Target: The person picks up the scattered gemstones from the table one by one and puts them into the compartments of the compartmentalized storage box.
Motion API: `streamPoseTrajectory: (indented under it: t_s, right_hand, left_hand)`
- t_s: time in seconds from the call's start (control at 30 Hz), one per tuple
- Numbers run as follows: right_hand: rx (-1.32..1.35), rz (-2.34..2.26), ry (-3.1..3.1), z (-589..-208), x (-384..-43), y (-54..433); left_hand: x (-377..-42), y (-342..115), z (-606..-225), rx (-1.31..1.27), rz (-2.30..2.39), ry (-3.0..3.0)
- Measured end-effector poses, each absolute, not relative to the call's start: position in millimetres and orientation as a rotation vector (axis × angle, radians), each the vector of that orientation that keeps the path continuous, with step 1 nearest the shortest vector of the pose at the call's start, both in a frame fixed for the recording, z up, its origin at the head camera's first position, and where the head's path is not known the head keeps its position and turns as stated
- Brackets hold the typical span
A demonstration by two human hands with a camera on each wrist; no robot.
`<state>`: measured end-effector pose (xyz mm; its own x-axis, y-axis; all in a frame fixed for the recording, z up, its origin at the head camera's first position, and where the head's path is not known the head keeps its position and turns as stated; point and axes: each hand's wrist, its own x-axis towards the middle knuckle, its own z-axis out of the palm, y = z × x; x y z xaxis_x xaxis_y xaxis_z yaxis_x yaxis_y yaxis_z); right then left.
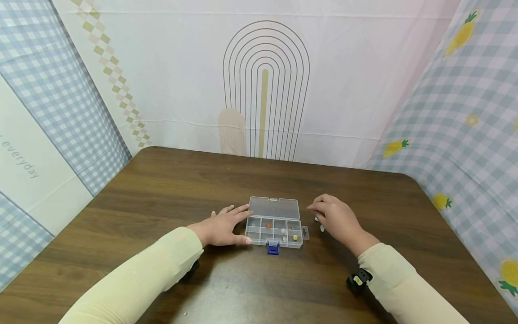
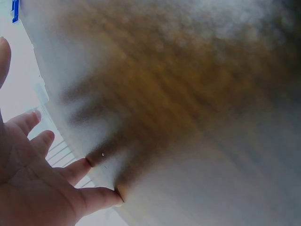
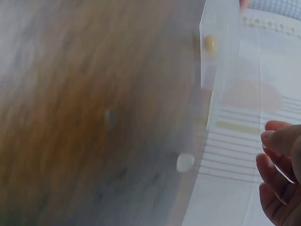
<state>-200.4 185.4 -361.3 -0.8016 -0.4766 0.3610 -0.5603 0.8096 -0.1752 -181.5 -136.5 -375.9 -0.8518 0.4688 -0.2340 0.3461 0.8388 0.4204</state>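
A clear plastic compartment box (image 1: pixel 267 228) lies on the table with its lid (image 1: pixel 273 208) folded back and a blue latch (image 1: pixel 273 248) at its front. Small pieces sit in some compartments, among them an orange one (image 1: pixel 268 225) and a yellow one (image 1: pixel 295 237). My left hand (image 1: pixel 224 226) rests at the box's left side, fingers spread. To the right of the box hovers my right hand (image 1: pixel 333 218), thumb and forefinger tips together; whether they pinch something tiny is unclear. Beneath it lie white pieces (image 1: pixel 322 228), one also seen as a white disc (image 3: pixel 185 162) in the right wrist view.
The brown wooden table (image 1: pixel 226 288) has a patterned cloth (image 1: pixel 182 67) hanging behind it and checked cloth (image 1: pixel 465 148) along the right. A tiny pale speck (image 1: pixel 185 313) lies near the front edge. A hanging tab (image 1: pixel 305 232) juts from the box's right side.
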Motion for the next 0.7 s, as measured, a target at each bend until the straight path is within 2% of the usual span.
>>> streamPoseTrajectory:
  t_s: [0.7]
  right_hand:
    - [0.958, 0.462, -2.556, -363.6, -184.0, 152.9]
  left_hand:
    - [-182.0, -136.1, -374.9, 0.62, 0.521, 2.685]
